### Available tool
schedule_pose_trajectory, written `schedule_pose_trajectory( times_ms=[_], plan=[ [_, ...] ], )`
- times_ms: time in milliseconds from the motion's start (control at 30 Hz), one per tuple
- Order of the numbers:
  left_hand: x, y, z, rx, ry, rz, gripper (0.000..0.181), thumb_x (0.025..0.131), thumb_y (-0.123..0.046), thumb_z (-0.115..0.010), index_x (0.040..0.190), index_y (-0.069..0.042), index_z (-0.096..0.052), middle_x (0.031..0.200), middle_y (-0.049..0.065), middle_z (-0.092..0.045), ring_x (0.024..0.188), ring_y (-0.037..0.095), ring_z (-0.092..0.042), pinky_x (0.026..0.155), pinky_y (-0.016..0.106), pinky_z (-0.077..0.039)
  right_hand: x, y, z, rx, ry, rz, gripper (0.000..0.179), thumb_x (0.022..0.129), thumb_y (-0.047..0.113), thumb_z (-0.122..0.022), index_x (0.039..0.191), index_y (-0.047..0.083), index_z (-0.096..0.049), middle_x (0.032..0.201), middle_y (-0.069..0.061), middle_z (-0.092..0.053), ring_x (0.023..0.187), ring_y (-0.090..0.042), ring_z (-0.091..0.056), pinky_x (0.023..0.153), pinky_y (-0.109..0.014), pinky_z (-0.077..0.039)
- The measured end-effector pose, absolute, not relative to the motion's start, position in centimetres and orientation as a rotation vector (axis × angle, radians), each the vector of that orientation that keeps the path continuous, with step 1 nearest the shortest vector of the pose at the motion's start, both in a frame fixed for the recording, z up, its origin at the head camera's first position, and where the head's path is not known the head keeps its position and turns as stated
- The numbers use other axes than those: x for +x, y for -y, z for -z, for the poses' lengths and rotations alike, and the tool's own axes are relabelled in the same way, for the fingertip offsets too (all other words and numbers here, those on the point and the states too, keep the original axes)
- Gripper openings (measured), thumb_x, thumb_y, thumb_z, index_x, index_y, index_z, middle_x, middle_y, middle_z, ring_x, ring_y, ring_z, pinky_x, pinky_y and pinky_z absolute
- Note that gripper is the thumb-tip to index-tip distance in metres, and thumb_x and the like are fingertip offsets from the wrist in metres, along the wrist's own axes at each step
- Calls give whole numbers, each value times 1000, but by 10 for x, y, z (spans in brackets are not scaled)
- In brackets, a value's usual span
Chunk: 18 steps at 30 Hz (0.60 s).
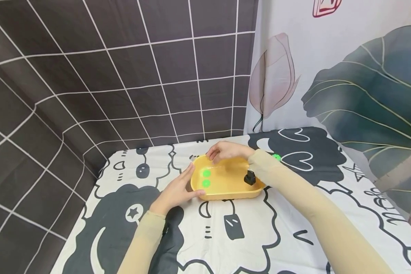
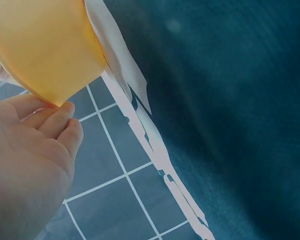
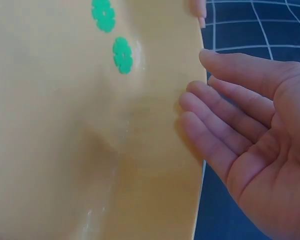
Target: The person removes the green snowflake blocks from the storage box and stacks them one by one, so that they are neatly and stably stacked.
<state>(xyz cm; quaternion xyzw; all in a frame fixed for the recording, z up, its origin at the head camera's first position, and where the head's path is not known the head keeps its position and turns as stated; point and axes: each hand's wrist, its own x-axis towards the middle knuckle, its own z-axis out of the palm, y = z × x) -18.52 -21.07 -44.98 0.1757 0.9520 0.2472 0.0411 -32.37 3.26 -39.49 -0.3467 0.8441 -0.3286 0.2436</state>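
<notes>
A shallow yellow plastic tray (image 1: 231, 196) lies on the patterned cloth in the head view. My left hand (image 1: 176, 194) grips its left end, fingers along the rim and thumb at the near corner; the left wrist view shows those fingertips at the tray's edge. Over the far rim is my right hand (image 1: 226, 150), its fingers loosely bent. In the right wrist view no object shows in that hand (image 3: 255, 115). Two green notched discs, one nearer (image 1: 206, 183) and one farther (image 1: 206, 173), lie inside at the left. A small black piece (image 1: 249, 178) is at the tray's right.
Another green notched disc (image 1: 276, 156) lies on the cloth beyond the tray's right end, partly behind the right sleeve (image 1: 294, 190). A dark gridded curtain (image 1: 123, 76) hangs along the back and left, and a flower-printed one (image 1: 328, 87) at the right.
</notes>
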Motion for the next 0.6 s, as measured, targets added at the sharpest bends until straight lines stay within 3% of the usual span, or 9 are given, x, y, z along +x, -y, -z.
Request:
schedule_pose_trajectory(
  times_ms=[300, 600],
  plan=[
    [-187, 211, 452, 557, -2925, -753, 110, 81, -76, -65, 161, -16, -20, 166, -5, -12, 149, 24, -28, 118, 45, -32, -325, -20, 407, -1022, -2283, 814, 36, 88, 7, -73, 124, 2, -69, 110, -4, -73, 104, -16, -66, 94, -27, -52],
    [-186, 212, 451, 554, -2919, -759, 110, 80, -76, -65, 161, -18, -18, 166, -6, -11, 149, 24, -28, 118, 44, -32, -320, -9, 410, -1074, -2295, 715, 39, 85, 4, -74, 124, 2, -69, 115, -7, -72, 109, -19, -66, 100, -30, -51]
  ],
)
